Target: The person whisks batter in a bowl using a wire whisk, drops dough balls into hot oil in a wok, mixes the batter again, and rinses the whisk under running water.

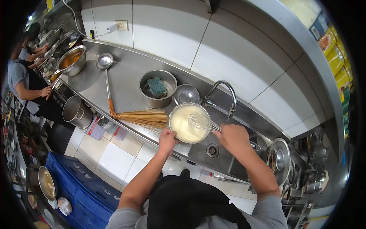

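Note:
A metal bowl (171, 131) of pale yellow batter (183, 124) is held over the near edge of the sink. My left hand (167, 141) grips its rim at the lower left, thumb on the edge. In my right hand (233, 138) is a wire whisk (202, 123), its handle hidden in the closed fingers and its wires dipped in the batter. Behind the bowl stand a small metal bowl (187, 94) and a round pot (158, 102) with a green scouring pad (156, 86) inside. A bamboo brush (143, 117) lies just left of the bowl.
A curved faucet (228, 87) rises behind the sink (202, 152). Along the steel counter (126, 80) lie a long ladle (108, 82) and a bowl of orange liquid (72, 61). Two people (28, 76) stand at far left. A blue chest (80, 187) is on the floor behind.

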The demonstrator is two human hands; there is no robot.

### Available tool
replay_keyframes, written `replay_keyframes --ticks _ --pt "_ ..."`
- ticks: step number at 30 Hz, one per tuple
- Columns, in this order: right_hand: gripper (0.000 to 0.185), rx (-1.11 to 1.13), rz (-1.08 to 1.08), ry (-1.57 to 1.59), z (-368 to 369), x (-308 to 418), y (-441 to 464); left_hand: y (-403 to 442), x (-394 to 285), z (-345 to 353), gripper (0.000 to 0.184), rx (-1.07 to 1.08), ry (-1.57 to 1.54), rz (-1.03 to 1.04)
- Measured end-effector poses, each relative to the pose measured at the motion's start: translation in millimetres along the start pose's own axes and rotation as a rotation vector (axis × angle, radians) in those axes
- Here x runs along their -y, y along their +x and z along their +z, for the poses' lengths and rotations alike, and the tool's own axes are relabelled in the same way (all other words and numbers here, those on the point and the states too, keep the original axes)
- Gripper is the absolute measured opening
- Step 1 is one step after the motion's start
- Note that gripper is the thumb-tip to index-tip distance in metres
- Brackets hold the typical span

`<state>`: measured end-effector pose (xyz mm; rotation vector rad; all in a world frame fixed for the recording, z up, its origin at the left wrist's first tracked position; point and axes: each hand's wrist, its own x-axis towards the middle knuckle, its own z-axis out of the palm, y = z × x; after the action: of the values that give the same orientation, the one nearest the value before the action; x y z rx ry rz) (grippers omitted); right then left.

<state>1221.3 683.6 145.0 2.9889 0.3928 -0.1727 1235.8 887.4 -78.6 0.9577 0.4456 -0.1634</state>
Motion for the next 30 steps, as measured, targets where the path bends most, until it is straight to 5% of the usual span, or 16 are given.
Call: replay_keyframes --ticks 9,15,19,30 --pt "0.039 -0.133 0.111 0.065 -17.3 -5.0 -24.7 -1.7 -2.3 1.1 0.016 -0.001 0.027 -0.001" --pt "0.041 -0.101 0.159 0.203 73.9 -2.2 -17.3 6.4 -0.7 2.8 0.004 0.008 0.117 -0.017" --pt "0.040 -0.083 0.182 0.294 116.1 3.6 -18.3 2.9 -8.4 18.5 0.024 0.035 0.142 -0.006" --pt "0.030 -0.073 0.274 0.249 91.2 -44.1 -41.3 1.3 15.1 60.3 0.018 0.127 0.240 -0.072"
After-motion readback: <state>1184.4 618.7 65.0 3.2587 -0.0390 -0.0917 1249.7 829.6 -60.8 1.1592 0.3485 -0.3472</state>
